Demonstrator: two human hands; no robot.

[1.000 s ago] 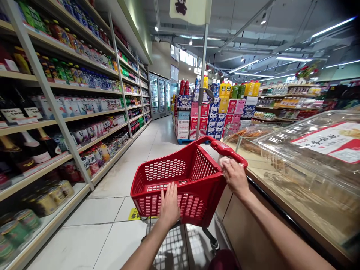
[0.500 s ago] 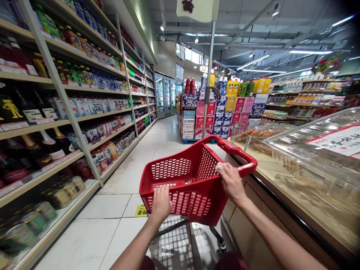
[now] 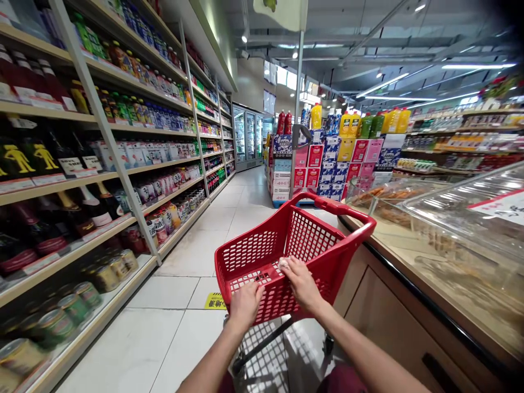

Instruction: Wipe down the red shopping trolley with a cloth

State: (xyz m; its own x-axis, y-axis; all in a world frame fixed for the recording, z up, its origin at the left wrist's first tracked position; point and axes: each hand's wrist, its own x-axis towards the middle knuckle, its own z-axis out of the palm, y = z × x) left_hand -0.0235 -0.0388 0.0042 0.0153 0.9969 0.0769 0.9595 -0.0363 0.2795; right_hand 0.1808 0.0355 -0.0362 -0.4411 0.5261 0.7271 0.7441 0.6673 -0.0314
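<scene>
A red plastic shopping basket (image 3: 262, 252) sits on a wheeled cart frame in front of me, its handle (image 3: 346, 210) raised at the far right. My left hand (image 3: 245, 303) grips the basket's near rim with curled fingers. My right hand (image 3: 301, 281) rests on the same rim just to the right, fingers closed round a small white wad that I cannot make out.
Tall shelves (image 3: 102, 174) of bottles, cans and cartons line the left of the aisle. A counter (image 3: 429, 305) with clear lidded food bins (image 3: 470, 213) runs along the right. A stack of boxed goods (image 3: 327, 164) and a pole (image 3: 297, 109) stand ahead, fridges (image 3: 248, 134) beyond.
My right hand left the basket's raised handle and came down to the near rim beside my left hand. The basket turned to the right and the view moved forward along the aisle.
</scene>
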